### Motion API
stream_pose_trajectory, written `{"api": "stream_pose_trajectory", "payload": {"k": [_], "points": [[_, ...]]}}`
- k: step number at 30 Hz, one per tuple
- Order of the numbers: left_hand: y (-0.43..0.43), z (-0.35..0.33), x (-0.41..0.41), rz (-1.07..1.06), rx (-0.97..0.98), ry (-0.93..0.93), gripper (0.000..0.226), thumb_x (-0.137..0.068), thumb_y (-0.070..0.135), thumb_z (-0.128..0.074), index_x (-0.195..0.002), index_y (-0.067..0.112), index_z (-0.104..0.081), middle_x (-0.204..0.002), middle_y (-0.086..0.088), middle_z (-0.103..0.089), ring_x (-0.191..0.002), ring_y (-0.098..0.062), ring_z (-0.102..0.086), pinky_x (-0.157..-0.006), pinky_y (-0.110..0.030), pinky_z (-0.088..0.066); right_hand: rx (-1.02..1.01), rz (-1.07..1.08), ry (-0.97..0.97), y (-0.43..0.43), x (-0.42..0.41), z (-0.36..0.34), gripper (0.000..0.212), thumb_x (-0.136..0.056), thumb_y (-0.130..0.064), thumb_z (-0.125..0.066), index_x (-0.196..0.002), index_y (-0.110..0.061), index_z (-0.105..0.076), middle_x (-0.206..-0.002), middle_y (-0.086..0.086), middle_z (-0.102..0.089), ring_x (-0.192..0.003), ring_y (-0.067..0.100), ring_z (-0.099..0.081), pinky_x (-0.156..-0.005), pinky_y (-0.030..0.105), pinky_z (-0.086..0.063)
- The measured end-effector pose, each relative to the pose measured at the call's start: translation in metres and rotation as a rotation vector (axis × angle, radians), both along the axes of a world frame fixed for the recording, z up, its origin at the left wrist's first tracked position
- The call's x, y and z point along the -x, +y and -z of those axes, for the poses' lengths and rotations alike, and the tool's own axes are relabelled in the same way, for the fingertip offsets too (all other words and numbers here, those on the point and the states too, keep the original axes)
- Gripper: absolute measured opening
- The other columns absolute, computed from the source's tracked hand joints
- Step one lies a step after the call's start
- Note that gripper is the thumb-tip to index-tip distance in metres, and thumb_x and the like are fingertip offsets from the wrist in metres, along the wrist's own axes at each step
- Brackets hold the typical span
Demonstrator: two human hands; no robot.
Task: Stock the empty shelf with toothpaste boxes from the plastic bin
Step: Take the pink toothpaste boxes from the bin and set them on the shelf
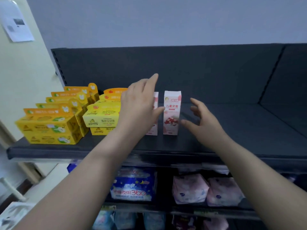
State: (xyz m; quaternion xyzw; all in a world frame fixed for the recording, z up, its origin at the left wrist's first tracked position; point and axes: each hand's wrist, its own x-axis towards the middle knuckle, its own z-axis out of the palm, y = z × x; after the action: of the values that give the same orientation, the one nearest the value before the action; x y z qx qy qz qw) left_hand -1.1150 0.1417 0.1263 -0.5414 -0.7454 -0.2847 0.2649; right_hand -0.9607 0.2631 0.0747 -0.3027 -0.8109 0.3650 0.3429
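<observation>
Two pink-and-white toothpaste boxes stand upright on the dark shelf [232,146], side by side with a narrow gap between them, near the middle of the view. The right box [172,112] shows its whole front, with a red mushroom print low down. The left box [153,130] is mostly hidden behind the left hand [139,105], so only its right edge and bottom corner show.

The left hand reaches in from 7 o'clock, fingers straight and close together, pointing toward 1 o'clock. Its thumb stretches to 3 o'clock and its tip reaches the left edge of the right box. Whether the palm touches the left box cannot be told.

The right hand [202,120] comes in from 5 o'clock and sits at 3 o'clock of the right box, fingers spread and slightly bent, holding nothing. Its thumb tip lies just beside the box's lower right edge; contact is unclear.

At 9 o'clock of the pink boxes, a row of yellow boxes [53,125] runs back along the shelf, with a shorter yellow stack [99,117] between that row and the left hand.

On the shelf below, at 6 o'clock, sits a blue pack [132,186], with pink packs [189,188] to its 3 o'clock. A paper sheet [15,25] hangs on the wall at 10 o'clock.
</observation>
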Motion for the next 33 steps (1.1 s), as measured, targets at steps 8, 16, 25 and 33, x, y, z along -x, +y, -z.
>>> {"api": "stream_pose_trajectory", "payload": {"k": [8, 16, 25, 33], "points": [[0.022, 0.023, -0.108, 0.354, -0.042, 0.004, 0.063, -0.078, 0.028, -0.067, -0.135, 0.011, -0.047, -0.131, -0.011, -0.053, -0.124, -0.029, -0.049, -0.102, -0.043, -0.04, -0.302, 0.179, -0.099, -0.02, -0.109, -0.009, 0.068, -0.091, -0.026, -0.06, -0.149, -0.028, -0.024, -0.152, -0.007, -0.029, -0.139, 0.004, -0.023, -0.105, 0.016, -0.02], [0.046, 0.054, -0.292, 0.703, 0.127, -0.036, 0.062, -0.083, 0.037, -0.053, -0.138, 0.011, -0.044, -0.13, -0.009, -0.053, -0.118, -0.028, -0.052, -0.098, -0.045, -0.043, -0.354, 0.523, -0.295, -0.063, -0.318, 0.007, 0.064, -0.092, -0.029, -0.059, -0.148, -0.026, -0.027, -0.155, 0.0, -0.027, -0.144, 0.015, -0.017, -0.115, 0.026, -0.013], [0.017, 0.078, -0.539, 1.108, 0.276, -0.037, 0.067, -0.088, 0.036, -0.058, -0.147, 0.019, -0.029, -0.139, -0.004, -0.045, -0.127, -0.024, -0.043, -0.106, -0.04, -0.035, -0.213, 0.943, -0.43, -0.175, -0.556, 0.034, 0.063, -0.09, -0.026, -0.061, -0.146, -0.021, -0.034, -0.151, 0.006, -0.035, -0.142, 0.02, -0.025, -0.114, 0.027, -0.017], [-0.017, 0.101, -0.708, 1.392, 0.409, -0.001, 0.066, -0.09, 0.038, -0.056, -0.147, 0.02, -0.027, -0.142, -0.003, -0.043, -0.129, -0.025, -0.041, -0.106, -0.039, -0.036, -0.067, 1.301, -0.442, -0.27, -0.7, 0.052, 0.061, -0.091, -0.03, -0.06, -0.146, -0.026, -0.034, -0.153, -0.001, -0.031, -0.142, 0.015, -0.025, -0.114, 0.031, -0.024]]}}
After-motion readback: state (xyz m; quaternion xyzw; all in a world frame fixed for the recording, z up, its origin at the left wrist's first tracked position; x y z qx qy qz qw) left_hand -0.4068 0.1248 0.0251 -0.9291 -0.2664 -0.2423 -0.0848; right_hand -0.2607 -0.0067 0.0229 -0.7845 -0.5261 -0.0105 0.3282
